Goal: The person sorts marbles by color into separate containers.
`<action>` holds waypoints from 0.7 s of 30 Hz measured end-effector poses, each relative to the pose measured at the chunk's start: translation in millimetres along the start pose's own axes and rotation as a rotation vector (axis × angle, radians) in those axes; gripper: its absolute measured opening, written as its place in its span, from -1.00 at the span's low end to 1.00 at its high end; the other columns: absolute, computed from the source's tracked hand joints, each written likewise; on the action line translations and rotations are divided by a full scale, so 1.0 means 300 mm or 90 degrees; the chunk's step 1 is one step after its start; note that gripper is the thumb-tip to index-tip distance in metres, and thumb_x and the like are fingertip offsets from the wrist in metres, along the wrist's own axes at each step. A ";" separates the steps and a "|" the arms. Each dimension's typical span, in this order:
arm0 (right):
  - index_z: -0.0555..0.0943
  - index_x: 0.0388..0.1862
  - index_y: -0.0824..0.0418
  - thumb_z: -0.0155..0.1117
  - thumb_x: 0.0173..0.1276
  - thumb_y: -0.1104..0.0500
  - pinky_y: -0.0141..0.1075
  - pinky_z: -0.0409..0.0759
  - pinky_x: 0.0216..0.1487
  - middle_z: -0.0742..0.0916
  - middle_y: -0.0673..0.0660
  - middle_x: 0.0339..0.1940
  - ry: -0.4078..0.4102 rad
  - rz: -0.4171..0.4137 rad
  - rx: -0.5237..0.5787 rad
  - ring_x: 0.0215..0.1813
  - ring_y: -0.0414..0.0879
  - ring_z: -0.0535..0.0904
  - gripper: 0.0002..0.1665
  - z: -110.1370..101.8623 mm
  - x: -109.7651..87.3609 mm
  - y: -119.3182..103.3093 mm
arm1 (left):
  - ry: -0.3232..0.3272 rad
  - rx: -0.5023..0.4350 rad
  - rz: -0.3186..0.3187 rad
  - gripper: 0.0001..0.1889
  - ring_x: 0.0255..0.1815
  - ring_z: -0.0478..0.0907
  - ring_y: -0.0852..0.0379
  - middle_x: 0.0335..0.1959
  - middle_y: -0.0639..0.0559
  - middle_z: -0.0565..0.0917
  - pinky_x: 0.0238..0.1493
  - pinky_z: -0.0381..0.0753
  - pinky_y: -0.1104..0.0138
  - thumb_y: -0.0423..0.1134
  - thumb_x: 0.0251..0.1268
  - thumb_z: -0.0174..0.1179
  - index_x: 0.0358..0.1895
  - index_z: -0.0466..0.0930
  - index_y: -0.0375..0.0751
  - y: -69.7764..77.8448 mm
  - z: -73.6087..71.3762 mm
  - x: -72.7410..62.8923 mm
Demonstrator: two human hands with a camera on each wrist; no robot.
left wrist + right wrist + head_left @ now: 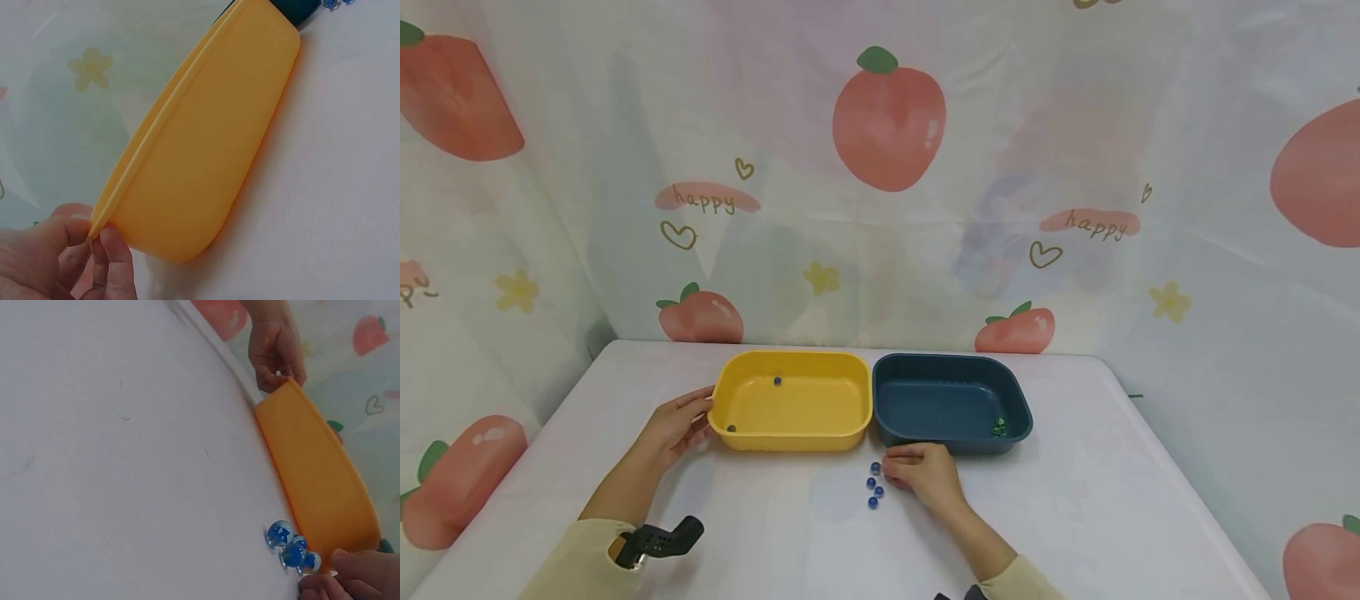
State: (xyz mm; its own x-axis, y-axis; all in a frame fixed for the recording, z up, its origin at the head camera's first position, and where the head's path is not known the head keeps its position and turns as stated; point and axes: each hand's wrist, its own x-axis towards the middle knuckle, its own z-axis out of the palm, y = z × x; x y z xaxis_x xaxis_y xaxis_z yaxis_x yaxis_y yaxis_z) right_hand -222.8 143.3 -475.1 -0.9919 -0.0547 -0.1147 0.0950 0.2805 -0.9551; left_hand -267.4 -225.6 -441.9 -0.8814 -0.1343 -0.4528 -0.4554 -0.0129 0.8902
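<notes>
My left hand (675,425) pinches the left end of the yellow basin (790,442) between thumb and fingers, which meet at the rim (94,230) in the left wrist view. One blue marble (777,381) and one dark marble (732,428) lie in this basin. Several blue glass marbles (280,534) sit in a cluster on the table in front of it. My right hand (927,477) is just right of that cluster, thumb and fingertips close beside the marbles. A small gap shows between thumb and fingers, with no marble visible in it.
A dark blue basin (951,444) stands right beside the yellow one, with green marbles (999,427) in its front right corner. Both are on a white-covered table (760,533). A fruit-print curtain (887,250) hangs behind and along the sides.
</notes>
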 end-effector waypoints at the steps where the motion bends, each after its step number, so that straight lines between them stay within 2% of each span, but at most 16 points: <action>1: 0.69 -0.11 0.49 0.42 0.20 0.34 -0.29 0.74 -0.23 0.79 0.29 -0.24 0.001 -0.001 -0.001 -0.25 -0.03 0.77 -0.71 0.002 0.001 0.000 | 0.001 -0.001 0.000 -0.45 -0.26 0.55 0.25 0.22 -0.10 0.49 -0.14 0.66 0.47 -0.17 0.50 0.05 0.49 0.25 -0.14 0.000 0.000 0.000; 9: 0.72 -0.14 0.45 0.43 0.19 0.32 -0.31 0.73 -0.24 0.80 0.24 -0.29 0.002 -0.018 -0.039 -0.26 -0.06 0.77 -0.73 0.015 0.005 0.006 | -0.001 -0.004 0.002 -0.45 -0.25 0.55 0.26 0.35 -0.17 0.40 -0.13 0.66 0.48 -0.17 0.50 0.04 0.50 0.24 -0.13 -0.001 0.003 -0.003; 21: 0.74 -0.18 0.38 0.50 0.13 0.28 -0.39 0.71 -0.28 0.81 0.18 -0.31 0.025 -0.036 -0.085 -0.26 -0.10 0.77 -0.72 0.031 0.008 0.013 | 0.000 -0.011 0.008 -0.45 -0.24 0.56 0.23 0.28 -0.15 0.45 -0.16 0.66 0.47 -0.19 0.49 0.05 0.49 0.24 -0.16 -0.006 0.002 0.000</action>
State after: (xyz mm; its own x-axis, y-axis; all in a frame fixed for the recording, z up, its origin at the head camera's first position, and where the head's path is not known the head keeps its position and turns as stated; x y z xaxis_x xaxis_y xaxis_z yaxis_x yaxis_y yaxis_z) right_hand -224.0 135.4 -481.6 -0.9982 -0.0366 -0.0483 0.0294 0.4036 -0.9144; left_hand -266.6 -225.0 -443.5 -0.8869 -0.1347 -0.4419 -0.4423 -0.0288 0.8964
